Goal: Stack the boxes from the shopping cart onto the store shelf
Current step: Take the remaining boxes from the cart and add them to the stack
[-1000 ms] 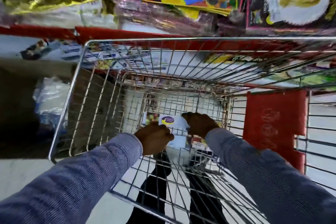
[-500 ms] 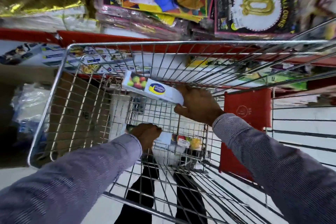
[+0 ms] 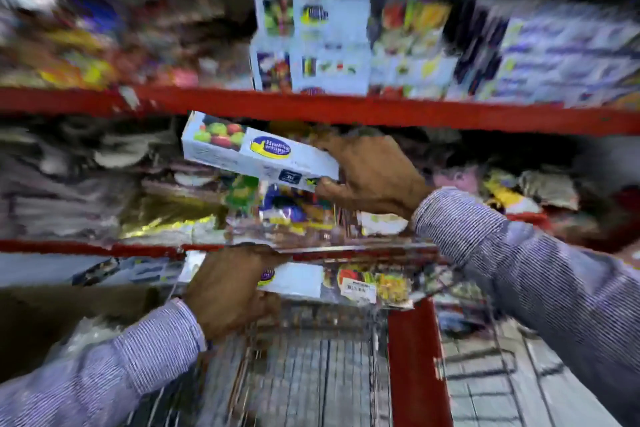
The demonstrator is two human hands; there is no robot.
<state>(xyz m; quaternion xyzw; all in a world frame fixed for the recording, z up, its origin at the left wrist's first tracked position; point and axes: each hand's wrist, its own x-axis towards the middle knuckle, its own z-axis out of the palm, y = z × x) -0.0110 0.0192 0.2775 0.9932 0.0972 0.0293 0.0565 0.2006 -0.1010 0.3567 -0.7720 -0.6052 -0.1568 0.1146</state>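
Lining blurred red shelf edge (image 3: 381, 109), stacked boxes (image 3: 329, 45) stand.

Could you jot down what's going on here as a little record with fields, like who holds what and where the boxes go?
right hand: grips a white box with fruit picture, raised in front of the red shelf edge
left hand: grips a second white box, low over the shopping cart
stacked boxes: similar white boxes already on the upper shelf
image: heavily motion-blurred
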